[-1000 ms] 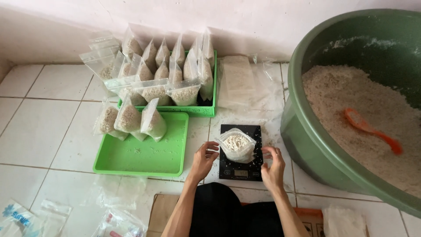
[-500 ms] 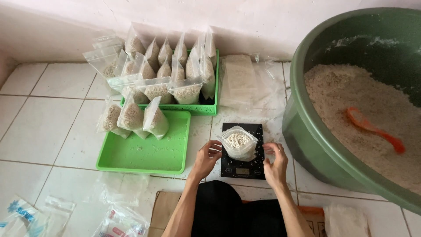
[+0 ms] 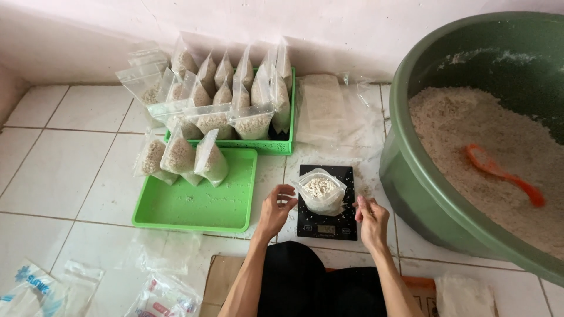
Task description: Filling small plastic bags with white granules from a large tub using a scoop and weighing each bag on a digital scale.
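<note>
Two hands, left [image 3: 275, 209], right [image 3: 371, 219], both released, flanking clear bag [image 3: 320, 192] (grain-filled) on black scale [image 3: 326, 225]

Both forearms come up from the bottom edge and lean a little toward each other. The left hand [image 3: 276, 210] is raised with the palm turned inward, its fingers [image 3: 286, 191] loosely curled and holding nothing. The right hand [image 3: 371, 220] stands opposite it, a little lower, with thumb and fingertips [image 3: 358, 202] drawn close together. The two hands are apart and do not touch each other.
</note>
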